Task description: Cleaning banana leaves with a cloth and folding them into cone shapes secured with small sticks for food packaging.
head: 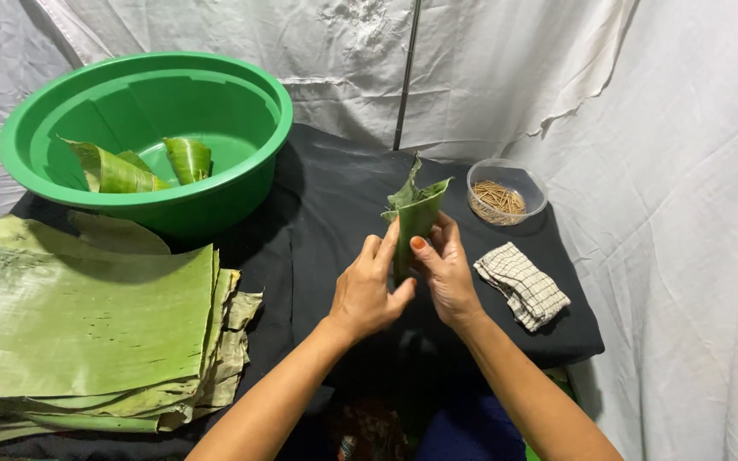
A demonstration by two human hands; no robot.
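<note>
White cloth hangs all around like a tent, and in the middle stands a table [318,213] with a black cover. Both hands are up over the table, holding one folded leaf piece [414,220] between them. The left hand [367,290] is closed on the lower left edge of the leaf, with its fingers curled around it. The right hand [446,269] pinches the right side, with the thumb pressed on the front. The leaf stands upright, rolled into a sort of cone, with a torn tip at the top.

The leaf looks thin, light and bendy. It likely tears easily along its lines, so a soft hold near the folded bottom seems best, not at the ragged top.

On the left lies a big stack of flat leaves [87,324]. Behind it sits a green tub [241,183] with a few rolled leaves [138,166] inside. On the right is a small clear bowl of thin sticks [506,195], and near it a checked cloth [523,286], folded up.
</note>
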